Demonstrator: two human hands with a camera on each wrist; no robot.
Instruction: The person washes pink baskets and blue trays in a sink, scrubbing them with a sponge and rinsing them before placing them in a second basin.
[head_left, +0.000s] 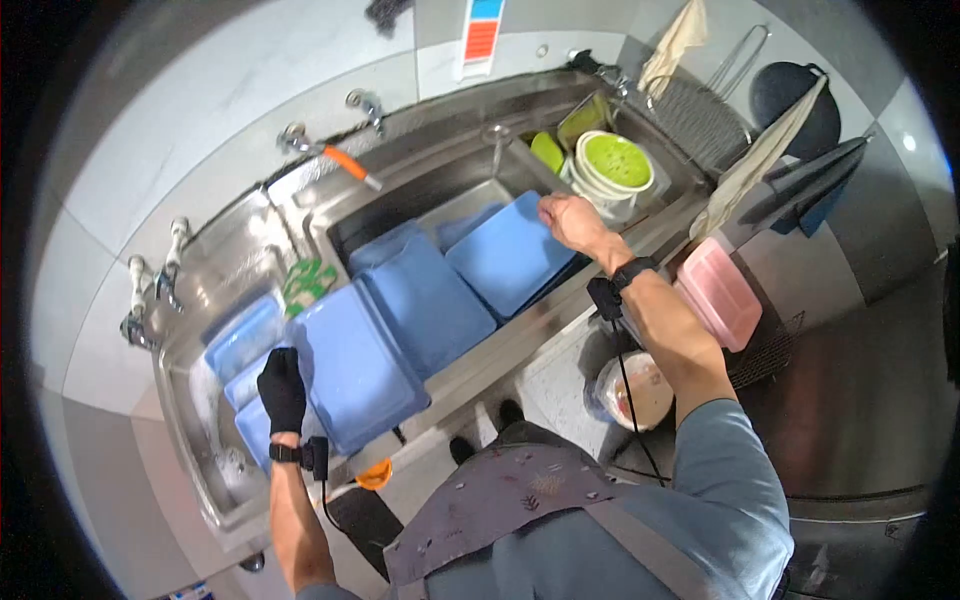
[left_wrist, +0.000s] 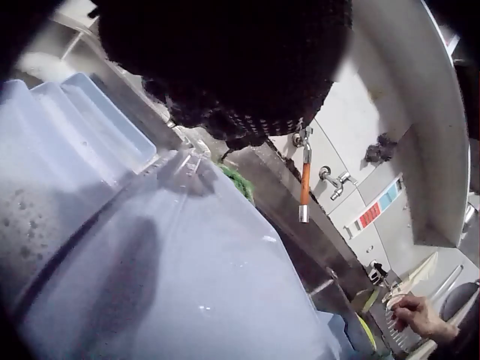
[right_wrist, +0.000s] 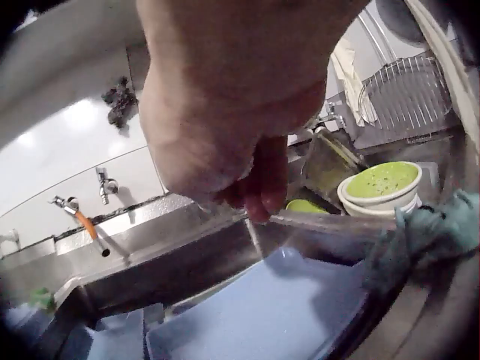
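Observation:
My left hand [head_left: 283,390], in a black knitted glove, grips the left edge of a light blue plastic tray [head_left: 355,370]; the glove hides its fingertips in the left wrist view. This tray slants across the sink's front rim and overlaps another blue tray [head_left: 425,305]. At the right, my bare right hand [head_left: 578,226] hovers at the far corner of a third blue tray [head_left: 512,255]. Its fingers [right_wrist: 259,206] hang loosely bent above that corner in the right wrist view, with nothing between them. More blue trays [head_left: 245,335] stand in the soapy left basin.
A green-and-white cloth [head_left: 308,285] lies between the basins. Green strainers and white bowls [head_left: 615,165] stack at the sink's right end. An orange-hosed faucet [head_left: 345,165] juts over the middle basin. A pink tray [head_left: 722,292] and a round tub [head_left: 637,392] sit to the right.

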